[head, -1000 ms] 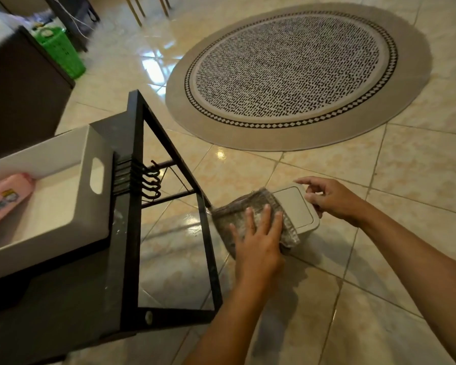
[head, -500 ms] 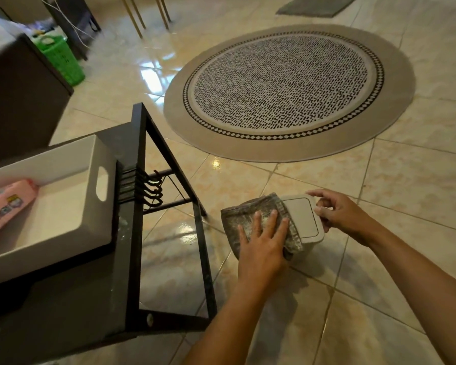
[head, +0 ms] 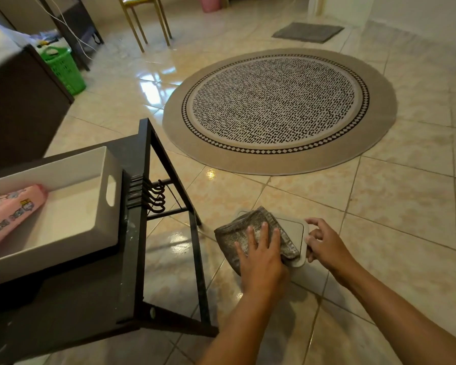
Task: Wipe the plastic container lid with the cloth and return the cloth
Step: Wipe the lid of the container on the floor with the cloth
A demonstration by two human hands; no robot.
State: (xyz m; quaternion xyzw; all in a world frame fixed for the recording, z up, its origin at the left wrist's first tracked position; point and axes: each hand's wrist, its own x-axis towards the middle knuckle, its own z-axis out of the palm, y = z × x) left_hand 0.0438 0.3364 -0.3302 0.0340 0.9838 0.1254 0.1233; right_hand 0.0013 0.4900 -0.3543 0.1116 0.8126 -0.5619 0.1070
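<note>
A pale plastic container with its lid [head: 292, 229] stands on the tiled floor, right of the black rack. A grey-brown cloth [head: 233, 233] lies folded over the lid's left half. My left hand [head: 261, 255] presses flat on the cloth, fingers spread. My right hand [head: 324, 242] grips the container's right edge, fingers curled around the rim. The container's body below the lid is mostly hidden by the cloth and my hands.
A black metal rack [head: 148, 233] with hooks stands at the left and carries a white tray [head: 111, 164] holding a pink packet [head: 8, 209]. A round patterned rug [head: 277, 109] lies beyond. A green basket [head: 62, 67], chair legs [head: 148, 25] and a grey mat [head: 307, 32] sit farther back.
The view has tilted up, showing more of the room. My left hand and the cloth have slid slightly left across the lid; my right hand keeps hold of the container's edge.
</note>
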